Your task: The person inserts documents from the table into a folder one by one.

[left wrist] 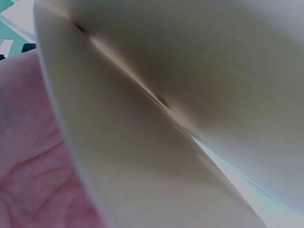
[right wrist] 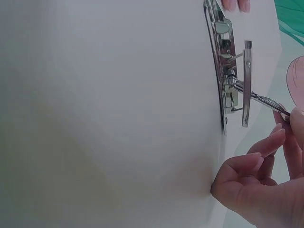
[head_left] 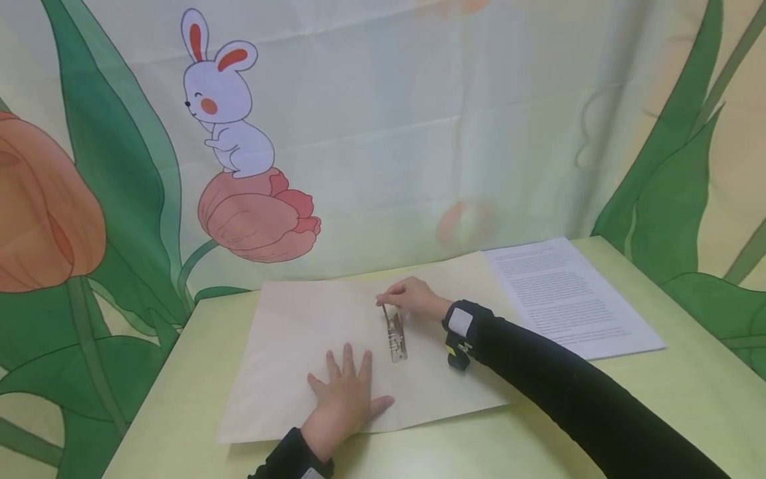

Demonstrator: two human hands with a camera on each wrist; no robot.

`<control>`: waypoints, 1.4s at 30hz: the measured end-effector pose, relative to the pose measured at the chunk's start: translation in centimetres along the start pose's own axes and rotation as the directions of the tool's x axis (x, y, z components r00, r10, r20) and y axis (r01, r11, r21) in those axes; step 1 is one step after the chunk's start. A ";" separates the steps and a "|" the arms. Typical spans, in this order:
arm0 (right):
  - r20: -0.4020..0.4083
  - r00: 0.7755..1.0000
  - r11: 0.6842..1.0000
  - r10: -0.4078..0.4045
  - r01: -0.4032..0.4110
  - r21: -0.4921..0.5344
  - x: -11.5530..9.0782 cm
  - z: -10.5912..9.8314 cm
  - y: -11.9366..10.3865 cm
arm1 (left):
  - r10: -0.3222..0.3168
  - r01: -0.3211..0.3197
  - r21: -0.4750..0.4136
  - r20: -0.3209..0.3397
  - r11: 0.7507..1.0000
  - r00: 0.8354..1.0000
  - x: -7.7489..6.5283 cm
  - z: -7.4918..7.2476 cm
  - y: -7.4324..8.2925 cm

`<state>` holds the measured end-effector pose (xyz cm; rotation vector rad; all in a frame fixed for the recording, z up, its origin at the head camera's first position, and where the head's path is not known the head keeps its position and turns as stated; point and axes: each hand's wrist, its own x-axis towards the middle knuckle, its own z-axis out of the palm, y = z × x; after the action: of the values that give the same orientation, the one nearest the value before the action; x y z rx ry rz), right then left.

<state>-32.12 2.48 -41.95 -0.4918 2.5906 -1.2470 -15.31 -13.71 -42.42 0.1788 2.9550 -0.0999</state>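
A cream paper file folder (head_left: 287, 332) lies opened out flat, with a metal lever clip (head_left: 396, 340) fixed near its middle. My right hand (head_left: 414, 297) pinches the end of the clip's lever (right wrist: 268, 102) between thumb and forefinger. That lever stands raised, and the metal bar (right wrist: 247, 83) of the clip is lifted off its base plate. On the folder's left half, near its front edge, my left hand (head_left: 344, 399) rests with fingers spread. Pale folder card (left wrist: 118, 142) fills most of the left wrist view, beside the palm.
A stack of printed sheets (head_left: 556, 293) lies at the right, next to the folder's right edge. The light green table (head_left: 670, 406) meets a curtain (head_left: 383, 153) printed with a rabbit and tulips at the back.
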 end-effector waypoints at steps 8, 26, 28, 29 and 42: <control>-0.008 0.998 0.998 0.057 -0.057 -0.027 0.4 0.0 0.3 | 0.001 0.000 0.011 -0.016 1.000 1.000 -0.1 0.0 0.1; -0.036 0.994 0.993 0.103 -0.104 -0.054 0.8 0.1 0.3 | -0.006 0.006 0.023 -0.015 1.000 1.000 0.0 0.2 0.0; -0.032 0.994 0.993 0.104 -0.105 -0.050 1.0 0.1 0.5 | -0.006 0.007 0.027 -0.014 1.000 1.000 0.0 0.1 0.1; -0.028 0.995 0.994 0.100 -0.101 -0.048 1.1 0.1 0.6 | -0.006 0.006 0.031 -0.013 0.999 1.000 0.0 0.1 0.1; -0.016 0.996 0.995 0.083 -0.084 -0.049 1.9 0.4 1.9 | 0.002 -0.001 0.043 -0.015 0.999 1.000 -0.3 -0.3 0.1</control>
<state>-34.05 2.53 -43.80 -0.3809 2.6301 -1.1662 -15.03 -13.65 -42.11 0.1880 2.9688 -0.1631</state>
